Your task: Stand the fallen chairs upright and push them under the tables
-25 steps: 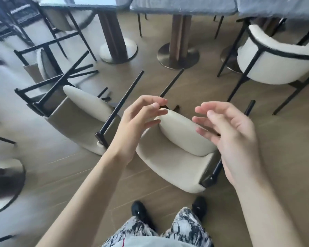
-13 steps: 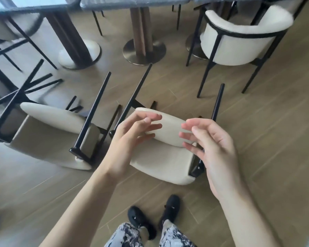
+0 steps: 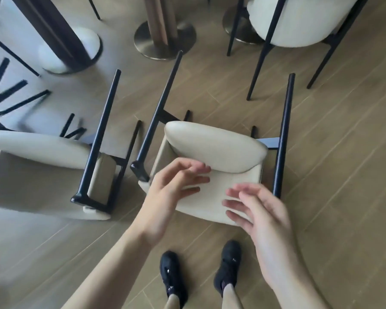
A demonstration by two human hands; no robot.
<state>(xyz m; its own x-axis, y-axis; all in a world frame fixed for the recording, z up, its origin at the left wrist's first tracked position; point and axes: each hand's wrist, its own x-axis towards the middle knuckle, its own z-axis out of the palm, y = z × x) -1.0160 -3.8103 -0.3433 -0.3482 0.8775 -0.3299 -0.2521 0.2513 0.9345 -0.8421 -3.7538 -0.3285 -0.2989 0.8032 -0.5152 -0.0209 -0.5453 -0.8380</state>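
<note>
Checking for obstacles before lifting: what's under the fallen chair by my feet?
Wood floor shows around the fallen chair; whatever lies beneath its cushion is hidden.

Wooden floor (image 3: 334, 166); fallen chairs (image 3: 212, 152)

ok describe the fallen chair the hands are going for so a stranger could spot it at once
Start at the round brass table base at top centre and come straight down the wooden floor. The cream fallen chair lies there, black legs pointing away, directly beneath both hands, while its fallen twin lies off to the left.
</note>
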